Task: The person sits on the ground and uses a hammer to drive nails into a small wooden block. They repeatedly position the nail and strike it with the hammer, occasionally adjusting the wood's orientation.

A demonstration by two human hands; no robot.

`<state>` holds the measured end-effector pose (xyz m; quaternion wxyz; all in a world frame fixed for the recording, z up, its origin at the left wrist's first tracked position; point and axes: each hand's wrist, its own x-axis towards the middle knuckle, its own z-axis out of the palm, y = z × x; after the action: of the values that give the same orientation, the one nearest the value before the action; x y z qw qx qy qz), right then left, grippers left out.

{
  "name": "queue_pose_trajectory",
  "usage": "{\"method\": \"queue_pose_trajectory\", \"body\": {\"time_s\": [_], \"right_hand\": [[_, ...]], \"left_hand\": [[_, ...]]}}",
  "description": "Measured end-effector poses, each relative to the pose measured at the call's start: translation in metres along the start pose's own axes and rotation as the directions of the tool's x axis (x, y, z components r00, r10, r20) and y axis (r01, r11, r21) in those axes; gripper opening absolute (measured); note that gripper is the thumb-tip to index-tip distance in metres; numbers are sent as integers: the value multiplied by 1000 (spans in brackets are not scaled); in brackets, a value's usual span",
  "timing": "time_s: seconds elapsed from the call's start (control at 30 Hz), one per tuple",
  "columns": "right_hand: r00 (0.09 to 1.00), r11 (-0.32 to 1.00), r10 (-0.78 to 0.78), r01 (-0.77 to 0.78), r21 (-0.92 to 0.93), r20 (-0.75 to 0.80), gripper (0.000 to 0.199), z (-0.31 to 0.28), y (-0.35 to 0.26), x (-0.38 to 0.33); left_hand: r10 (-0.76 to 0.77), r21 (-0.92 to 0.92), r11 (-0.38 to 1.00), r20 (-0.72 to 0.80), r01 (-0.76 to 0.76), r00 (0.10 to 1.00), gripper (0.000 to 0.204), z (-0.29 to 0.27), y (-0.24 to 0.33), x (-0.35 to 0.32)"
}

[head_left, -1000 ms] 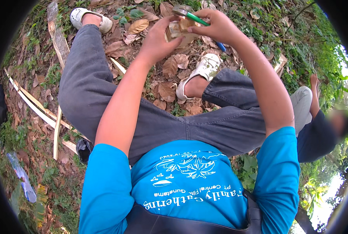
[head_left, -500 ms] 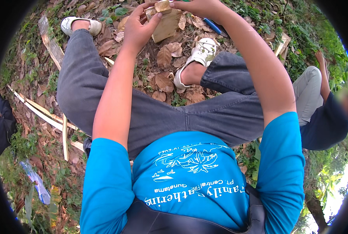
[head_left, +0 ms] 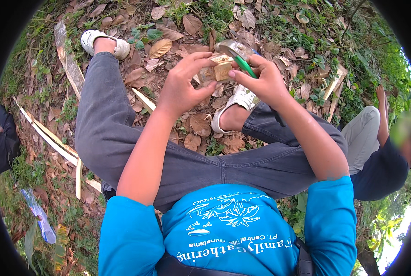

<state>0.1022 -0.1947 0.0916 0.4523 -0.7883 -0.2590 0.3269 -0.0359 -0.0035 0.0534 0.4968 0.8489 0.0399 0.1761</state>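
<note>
Small pale wooden pieces (head_left: 222, 70) are held up in front of me, above the leafy ground. My left hand (head_left: 183, 85) curls its fingers and thumb round their left side. In my right hand (head_left: 264, 77) is a green-handled hammer (head_left: 245, 66), its grey metal head beyond the wood. My right thumb reaches the right edge of the wood. Fingers and hammer partly hide the pieces, so I cannot tell how they join.
Dry leaves and low plants cover the ground between my white shoes (head_left: 105, 43). A weathered plank (head_left: 68, 60) and long wood strips (head_left: 49, 134) lie left. Split wood (head_left: 336, 85) lies right, near a seated person (head_left: 375, 152). A plastic wrapper (head_left: 40, 216) is lower left.
Both hands have come nearer to me, to the right, with the wooden pieces. A hammer now shows in my right hand. The larger wooden block beneath the hands is no longer plainly visible.
</note>
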Motion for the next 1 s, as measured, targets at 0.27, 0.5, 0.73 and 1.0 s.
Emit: {"method": "queue_pose_trajectory", "body": {"time_s": [0.27,0.5,0.73,1.0], "right_hand": [[997,994,66,-63,88,-28,35,9,10,-13],[999,999,-45,45,-21,-4,44,3,6,3],[973,971,-225,220,-96,-45,43,4,10,22],[966,943,-256,246,-224,-18,42,3,21,29]], "left_hand": [[-33,-101,994,17,34,999,38,1,9,-6],[-25,-94,995,-52,20,998,43,4,-8,4],[12,26,1000,-95,-9,995,46,7,-21,8],[7,-41,999,-149,-14,989,44,9,-21,13]]}}
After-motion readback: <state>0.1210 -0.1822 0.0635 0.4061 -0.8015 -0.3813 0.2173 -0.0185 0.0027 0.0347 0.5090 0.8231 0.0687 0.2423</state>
